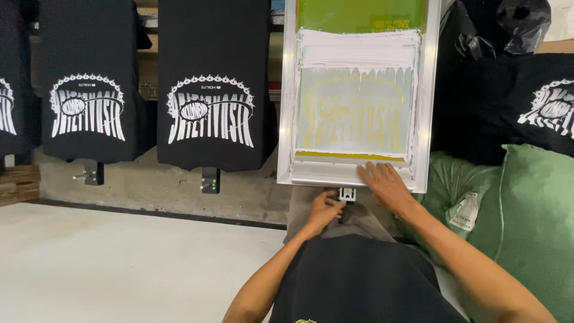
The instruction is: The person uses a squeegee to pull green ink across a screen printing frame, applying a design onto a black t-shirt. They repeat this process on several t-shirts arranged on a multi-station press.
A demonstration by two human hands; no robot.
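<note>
A screen-printing frame (287,119) with an aluminium rim lies flat in front of me, its mesh smeared with white ink over a yellow-green stencil. My right hand (385,184) rests flat on the frame's near rail, fingers spread. My left hand (324,209) is curled around a small metal fitting (347,194) just under the frame's near edge. Whatever lies under the frame is hidden.
Two black T-shirts with white prints (212,113) (88,107) sit on platens to the left. A pile of printed black shirts (538,107) and green sacks (526,209) are on the right. A black plastic bag (502,24) is behind them. Pale floor (119,263) lies below left.
</note>
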